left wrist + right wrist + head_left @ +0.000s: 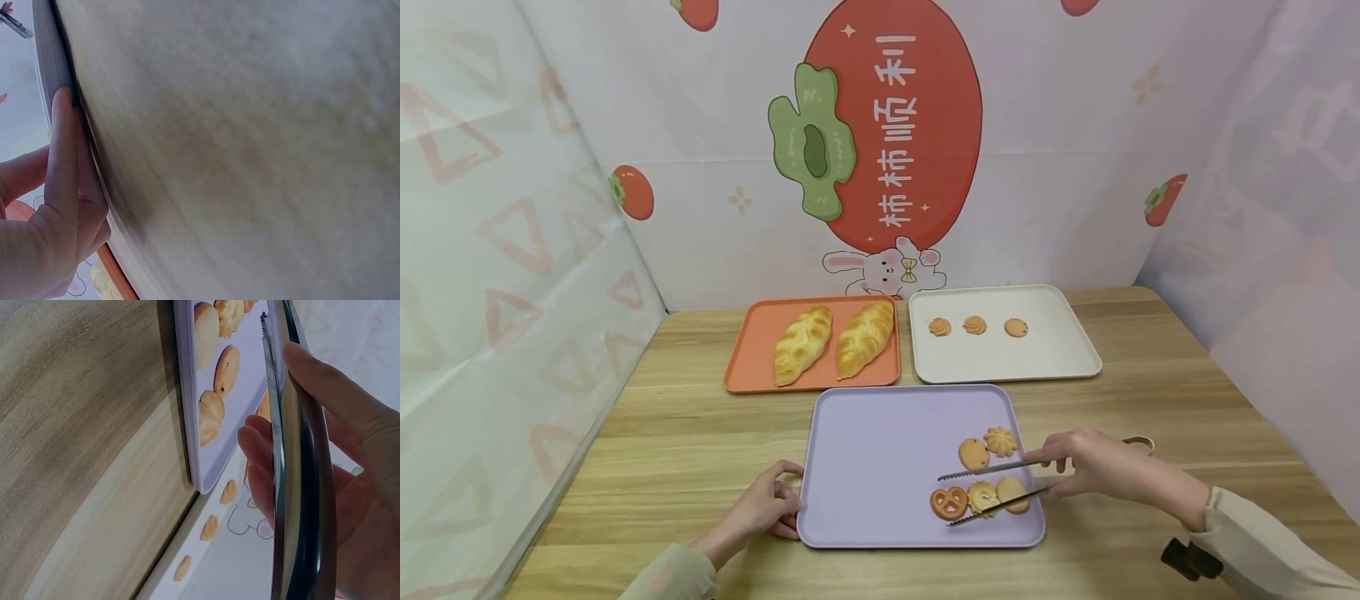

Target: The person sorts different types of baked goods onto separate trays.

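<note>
My left hand touches the left edge of a lavender tray, its fingers against the rim. With my right hand I hold metal tongs, their two arms spread apart over the tray's right side. Beneath or beside the lower arm lie a pretzel, a swirled cookie and a plain cookie. Above the upper arm are a round cookie and a flower-shaped cookie. Whether the tong tips touch any cookie, I cannot tell.
Behind, an orange tray carries two braided breads. Next to it a white tray bears two swirled cookies and one round cookie. A printed cloth wall stands behind the wooden table.
</note>
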A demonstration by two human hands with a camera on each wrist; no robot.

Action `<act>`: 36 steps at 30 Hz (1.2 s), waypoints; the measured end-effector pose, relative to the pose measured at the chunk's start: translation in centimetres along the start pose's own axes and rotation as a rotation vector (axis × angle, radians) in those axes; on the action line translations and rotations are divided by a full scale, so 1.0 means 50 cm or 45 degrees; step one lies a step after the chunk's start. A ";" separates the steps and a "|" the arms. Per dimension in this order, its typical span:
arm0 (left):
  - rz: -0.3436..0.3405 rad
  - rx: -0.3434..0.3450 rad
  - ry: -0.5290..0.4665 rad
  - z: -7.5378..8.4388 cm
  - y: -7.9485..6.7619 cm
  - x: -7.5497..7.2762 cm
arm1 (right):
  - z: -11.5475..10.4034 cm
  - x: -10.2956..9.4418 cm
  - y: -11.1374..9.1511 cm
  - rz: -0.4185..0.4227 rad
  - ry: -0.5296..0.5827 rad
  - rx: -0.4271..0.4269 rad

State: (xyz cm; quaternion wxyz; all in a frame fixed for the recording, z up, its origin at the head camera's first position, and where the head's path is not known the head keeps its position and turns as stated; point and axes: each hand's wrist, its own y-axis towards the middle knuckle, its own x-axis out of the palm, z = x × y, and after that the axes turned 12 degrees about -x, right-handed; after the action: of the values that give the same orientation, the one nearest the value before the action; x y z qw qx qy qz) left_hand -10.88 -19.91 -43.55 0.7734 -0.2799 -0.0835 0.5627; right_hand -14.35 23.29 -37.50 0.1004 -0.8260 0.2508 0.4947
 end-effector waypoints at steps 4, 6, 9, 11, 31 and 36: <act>-0.004 -0.003 -0.002 -0.001 0.000 0.000 | 0.000 0.005 0.000 -0.007 -0.028 0.011; -0.007 -0.005 -0.006 -0.001 0.000 0.000 | 0.001 0.007 0.001 -0.010 -0.037 0.015; -0.007 -0.007 -0.009 -0.001 -0.001 0.000 | 0.000 0.009 0.000 -0.011 -0.042 0.019; -0.006 -0.006 -0.012 0.000 -0.002 0.001 | 0.000 0.009 0.001 -0.014 -0.041 0.027; -0.004 0.005 -0.013 0.002 -0.001 0.002 | 0.004 0.019 -0.005 -0.060 -0.058 0.059; -0.003 0.007 -0.009 0.002 -0.001 0.002 | 0.005 0.023 -0.007 -0.048 -0.103 0.032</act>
State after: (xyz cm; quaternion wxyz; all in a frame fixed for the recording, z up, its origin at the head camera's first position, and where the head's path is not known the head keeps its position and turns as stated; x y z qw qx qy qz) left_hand -10.85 -19.81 -43.46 0.7745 -0.2757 -0.0852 0.5628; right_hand -13.91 23.30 -38.63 0.1300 -0.8085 0.2372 0.5226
